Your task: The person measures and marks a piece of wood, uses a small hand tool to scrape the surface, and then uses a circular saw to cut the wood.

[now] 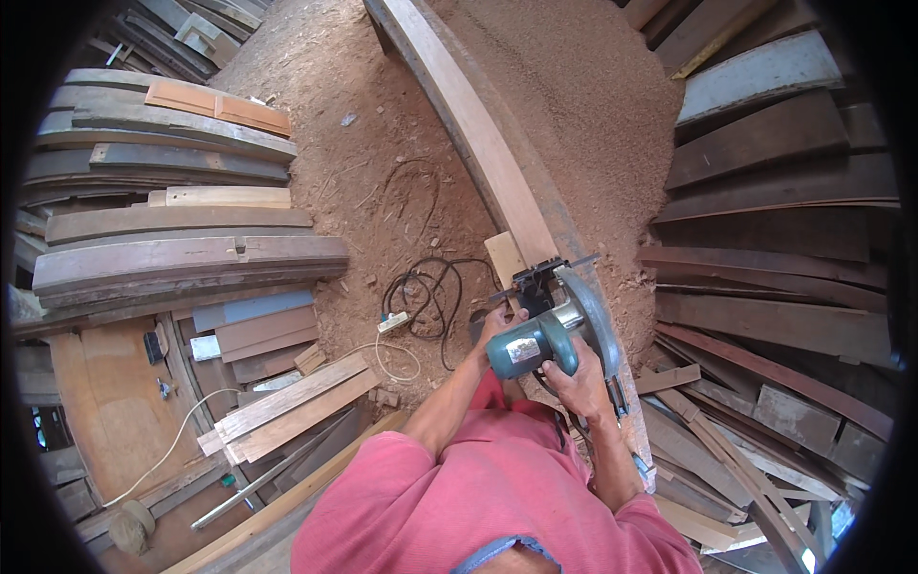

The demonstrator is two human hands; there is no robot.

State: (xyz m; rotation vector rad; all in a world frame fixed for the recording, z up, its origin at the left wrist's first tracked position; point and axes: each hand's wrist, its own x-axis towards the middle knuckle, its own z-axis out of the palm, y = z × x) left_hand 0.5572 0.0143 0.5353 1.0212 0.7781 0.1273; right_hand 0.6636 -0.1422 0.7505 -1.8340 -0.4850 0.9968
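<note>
A green circular saw (532, 346) with a grey blade guard rests across the near end of a long, pale wooden board (478, 134). My right hand (577, 381) is wrapped round its rear handle. At the saw's left front edge, my left hand (497, 322) has its fingers bent in beside the base and the board's side; what they grip is partly hidden under the saw. The board lies lengthwise on a narrow dark bench (535, 182) that runs away from me. A short light wood piece (504, 258) sits against the board's left side.
A black cable (421, 287) lies coiled on the sawdust-covered floor (344, 191), near a white power strip (392, 321). Stacked planks (191, 258) line the left side, and more dark boards (765, 220) are piled on the right. Loose planks (296, 407) lie near my left arm.
</note>
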